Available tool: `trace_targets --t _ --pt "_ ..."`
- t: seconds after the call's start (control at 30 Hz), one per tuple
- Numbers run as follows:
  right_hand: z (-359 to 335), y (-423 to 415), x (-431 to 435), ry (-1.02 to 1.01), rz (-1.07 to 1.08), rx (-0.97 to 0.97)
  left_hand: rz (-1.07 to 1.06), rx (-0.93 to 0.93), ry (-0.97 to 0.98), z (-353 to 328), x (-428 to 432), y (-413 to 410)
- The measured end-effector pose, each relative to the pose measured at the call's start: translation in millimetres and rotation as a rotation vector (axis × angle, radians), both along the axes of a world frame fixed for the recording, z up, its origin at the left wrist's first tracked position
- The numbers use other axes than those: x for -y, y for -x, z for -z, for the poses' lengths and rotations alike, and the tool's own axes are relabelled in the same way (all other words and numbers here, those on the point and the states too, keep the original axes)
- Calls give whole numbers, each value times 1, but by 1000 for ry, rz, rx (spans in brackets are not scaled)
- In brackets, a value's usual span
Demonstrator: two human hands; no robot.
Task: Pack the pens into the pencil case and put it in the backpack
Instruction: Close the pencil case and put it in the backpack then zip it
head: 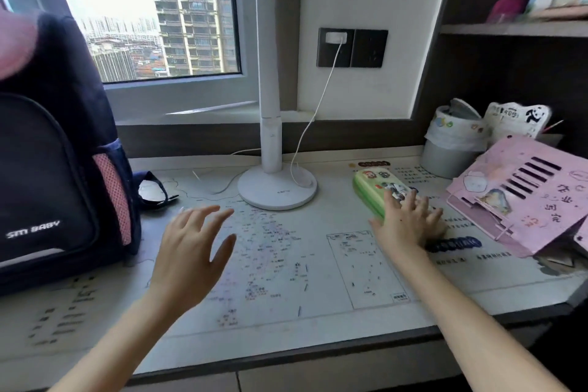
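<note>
Both forearms reach in from the near edge over the desk [286, 312], whose top is covered by a printed map mat. That broad surface is mostly bare in the middle, likely kept free as working room.

At the far left stands the backpack [54, 169], upright and facing the person, close enough to take the case without a long carry; whether its top is unzipped cannot be told. A white desk lamp [273, 149] rises at the far centre. To the right, a pink book stand [521, 197] leans tilted, with a small lined bin [451, 143] behind it.

The green pencil case [374, 188] lies flat, right of the lamp base and just left of the pink stand. The right hand [407, 219] rests on its near end, fingers spread across the lid and thumb [377, 224] at the near left edge, laid on rather than pinching, so the case stretches away beyond the fingertips. It looks closed. No pens are plainly visible.

The left hand [194, 248] hovers open above the mat, fingers apart, holding nothing, well apart from the case.
</note>
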State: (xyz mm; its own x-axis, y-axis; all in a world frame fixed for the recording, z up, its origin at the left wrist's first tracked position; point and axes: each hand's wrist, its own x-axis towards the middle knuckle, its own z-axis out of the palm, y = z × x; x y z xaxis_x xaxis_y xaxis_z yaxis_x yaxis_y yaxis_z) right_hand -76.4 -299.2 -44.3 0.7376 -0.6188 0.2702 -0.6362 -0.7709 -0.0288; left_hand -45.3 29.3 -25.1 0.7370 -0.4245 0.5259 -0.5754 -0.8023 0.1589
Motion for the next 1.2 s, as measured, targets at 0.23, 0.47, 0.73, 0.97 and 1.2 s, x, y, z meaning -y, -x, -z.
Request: trace_targets --t 0.23,0.47,0.73,0.97,1.2 --pt "-71 -36 -138 -322 -748 401 -85 211 161 -48 -42 -1" --pt "-154 -97 -279 -824 -1076 299 -480 450 309 -102 -133 -4" --pt "-132 -109 -372 -583 -917 343 -687 16 547 -109 -198 -23" --pt "-113 -53 -399 -539 -983 615 -531 -52 921 -110 -173 -4" --pt "-106 13 -378 -494 -916 863 -437 -114 833 -119 -148 38"
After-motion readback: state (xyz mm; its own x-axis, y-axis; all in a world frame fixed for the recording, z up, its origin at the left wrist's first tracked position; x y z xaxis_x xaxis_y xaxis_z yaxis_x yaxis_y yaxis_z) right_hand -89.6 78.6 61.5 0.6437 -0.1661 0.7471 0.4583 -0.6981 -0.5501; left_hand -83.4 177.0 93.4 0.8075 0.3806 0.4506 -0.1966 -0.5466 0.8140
